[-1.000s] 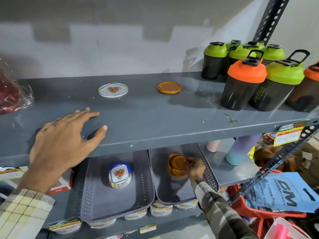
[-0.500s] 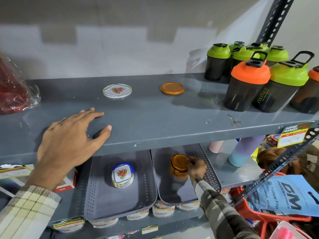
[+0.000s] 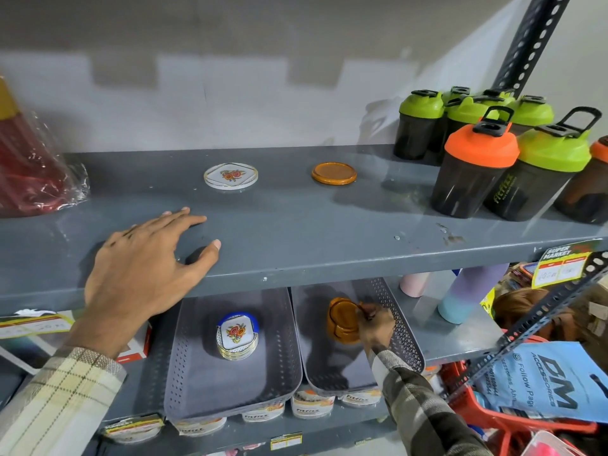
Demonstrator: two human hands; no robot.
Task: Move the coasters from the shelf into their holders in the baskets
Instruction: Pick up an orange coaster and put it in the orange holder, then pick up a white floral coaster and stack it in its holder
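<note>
A white floral coaster (image 3: pixel 230 176) and an orange coaster (image 3: pixel 334 173) lie flat on the grey upper shelf (image 3: pixel 296 232). My left hand (image 3: pixel 144 268) rests palm-down on that shelf's front part, fingers spread, holding nothing. Below, the left grey basket (image 3: pixel 230 373) contains a blue holder with floral coasters (image 3: pixel 237 335). The right grey basket (image 3: pixel 345 366) contains an orange holder with orange coasters (image 3: pixel 342 320). My right hand (image 3: pixel 375 327) is pinched on the right side of that orange stack.
Shaker bottles with green and orange lids (image 3: pixel 477 166) crowd the upper shelf's right end. A red item wrapped in plastic (image 3: pixel 29 169) stands at its left end. Pastel bottles (image 3: pixel 467 297) stand right of the baskets. A perforated upright (image 3: pixel 543 311) crosses the lower right.
My left hand has slid slightly right and forward on the shelf. My right hand stays at the orange holder, fingers working on the stack.
</note>
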